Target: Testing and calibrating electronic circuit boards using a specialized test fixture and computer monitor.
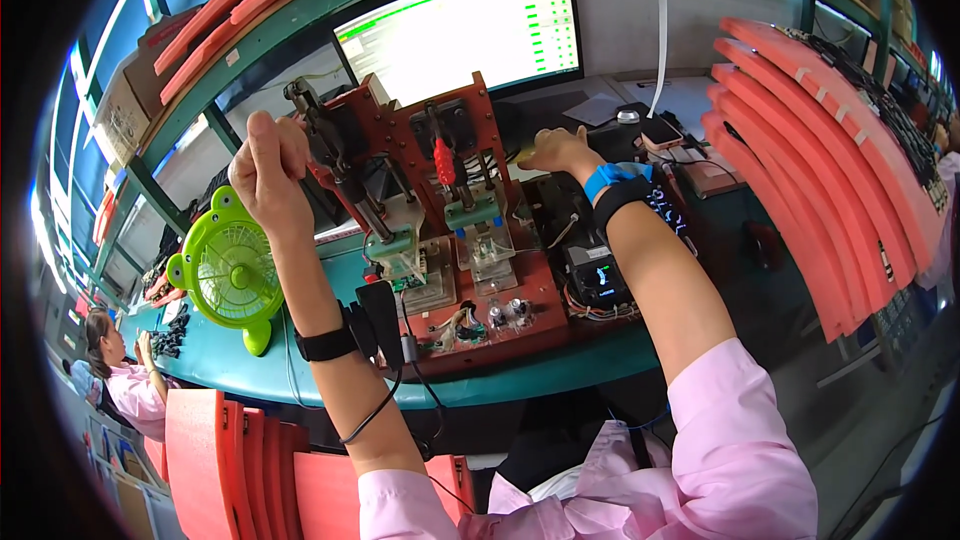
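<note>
Red twin-press fixture point(537, 285) stands central on the teal bench point(215, 352), left hand point(268, 165) fingers curled beside its left lever point(320, 130), right hand point(556, 152) at its far right, neither grip determinable, work judged mid-cycle, completed and outstanding steps unconfirmed

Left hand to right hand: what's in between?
In the head view, the red fixture, including its red lever grip, stands between the left hand and the right hand.

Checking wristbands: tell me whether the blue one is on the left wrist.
No, the right hand wears the blue band at its wrist.
</note>
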`<state>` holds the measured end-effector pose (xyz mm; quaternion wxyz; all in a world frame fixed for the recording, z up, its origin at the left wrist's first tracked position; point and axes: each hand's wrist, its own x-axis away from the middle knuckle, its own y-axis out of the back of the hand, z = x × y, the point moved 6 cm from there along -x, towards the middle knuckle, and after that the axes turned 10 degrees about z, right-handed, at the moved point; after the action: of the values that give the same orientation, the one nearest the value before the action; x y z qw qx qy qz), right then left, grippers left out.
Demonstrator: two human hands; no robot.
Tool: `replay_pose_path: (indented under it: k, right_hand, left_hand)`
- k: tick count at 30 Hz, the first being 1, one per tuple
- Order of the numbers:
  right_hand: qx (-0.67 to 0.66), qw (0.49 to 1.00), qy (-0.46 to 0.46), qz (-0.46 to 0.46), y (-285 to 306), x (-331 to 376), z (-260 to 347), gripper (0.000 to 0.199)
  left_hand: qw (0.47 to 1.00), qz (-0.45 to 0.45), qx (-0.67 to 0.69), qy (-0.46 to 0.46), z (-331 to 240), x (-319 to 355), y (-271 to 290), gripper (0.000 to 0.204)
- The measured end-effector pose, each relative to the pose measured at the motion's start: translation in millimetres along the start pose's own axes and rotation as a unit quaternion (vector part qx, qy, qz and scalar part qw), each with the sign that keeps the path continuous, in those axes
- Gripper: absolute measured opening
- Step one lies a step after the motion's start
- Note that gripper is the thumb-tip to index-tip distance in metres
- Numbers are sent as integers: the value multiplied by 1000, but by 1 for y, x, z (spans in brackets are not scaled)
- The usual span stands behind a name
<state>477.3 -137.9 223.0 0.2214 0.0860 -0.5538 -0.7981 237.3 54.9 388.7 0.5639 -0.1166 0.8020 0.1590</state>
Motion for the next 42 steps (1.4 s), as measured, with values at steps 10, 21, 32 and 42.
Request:
replay_pose_path:
  k: [10, 21, 32, 42]
  right_hand:
    - [52, 997, 51, -14, -10, -12, 29, 54]
    - [-276, 943, 111, -152, 75, 118, -103, 32]
    - [98, 951, 20, -293, -23, 191, -329, 28]
    - [173, 934, 30, -310, -40, 210, -373, 28]
  left_hand:
    - [973, -48, -208, -88, 0, 8, 14, 41]
    - [999, -41, -15, 11, 4, -10, -6, 41]
    - [998, -55, -1, 7, 11, -7, -6, 41]
    - [996, -89, 18, -4, 7, -3, -2, 42]
